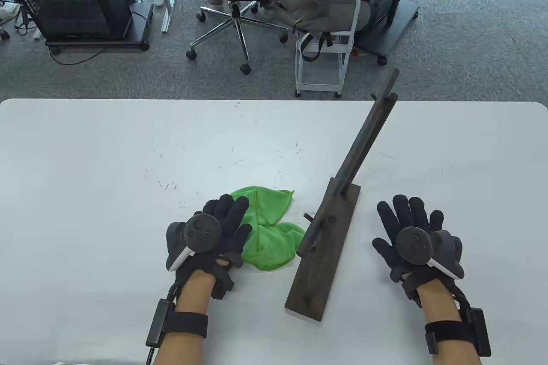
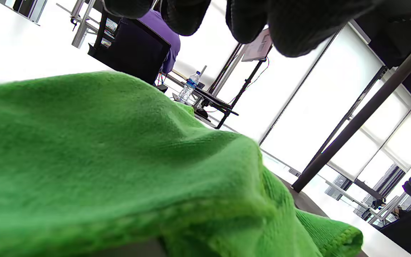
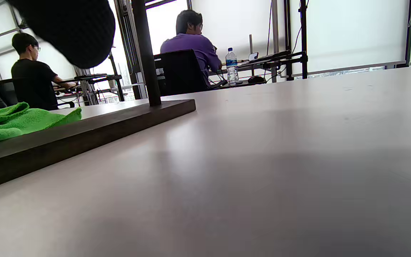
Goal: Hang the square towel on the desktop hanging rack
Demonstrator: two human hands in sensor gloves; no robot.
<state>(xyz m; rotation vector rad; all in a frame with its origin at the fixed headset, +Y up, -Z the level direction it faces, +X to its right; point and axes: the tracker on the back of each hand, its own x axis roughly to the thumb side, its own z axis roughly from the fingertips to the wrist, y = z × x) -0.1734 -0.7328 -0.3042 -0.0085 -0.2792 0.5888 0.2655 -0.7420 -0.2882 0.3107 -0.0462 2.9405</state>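
The crumpled bright green microfibre square towel (image 1: 266,230) lies bunched on the white table (image 1: 107,159), just left of the dark wooden desktop hanging rack (image 1: 327,249), its right edge near the rack's base. The left hand (image 1: 214,232) is over the towel's left side with fingers extended; the left wrist view shows fingertips (image 2: 291,32) above the cloth, nothing gripped. The right hand (image 1: 413,238) lies flat and spread, right of the rack, holding nothing. Best play, I'd judge: pinch one corner or hem, not the bunch, so it opens as it lifts, then clear the rack's slanted post and pegs.
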